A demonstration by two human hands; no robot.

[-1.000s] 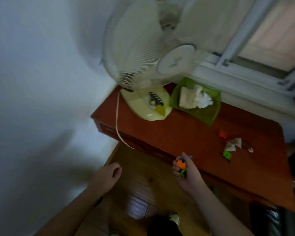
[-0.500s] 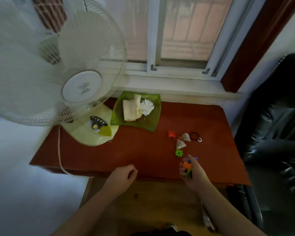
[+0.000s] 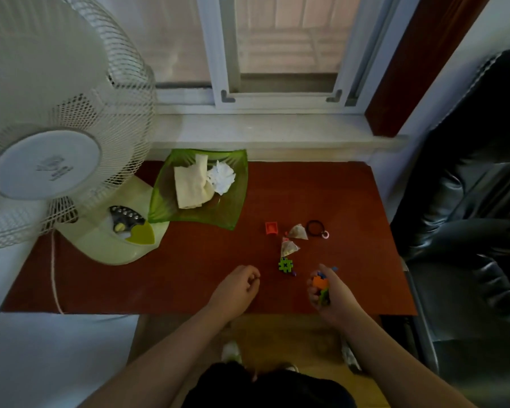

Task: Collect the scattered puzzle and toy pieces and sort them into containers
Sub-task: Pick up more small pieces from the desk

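My right hand point(image 3: 330, 293) is shut on a bunch of toy pieces point(image 3: 320, 285), orange, green and blue, above the front of the red-brown table point(image 3: 189, 260). A green notched toy piece point(image 3: 285, 265) lies on the table just left of that hand, with a tiny dark bit beside it. Farther back lie a small orange block point(image 3: 271, 227) and two small pale packets point(image 3: 298, 232). My left hand point(image 3: 237, 285) hovers over the table's front edge, fingers curled in with nothing seen in them.
A white table fan point(image 3: 56, 160) fills the left side, its cord hanging over the front edge. A green dish point(image 3: 230, 210) holds folded cloth and tissue. A black hair tie point(image 3: 315, 226) lies near the packets. A black leather chair point(image 3: 468, 231) stands to the right.
The view swung right and down from the wall and fan to centre on the table. Both hands moved forward over the table's front; the right hand kept its pieces.
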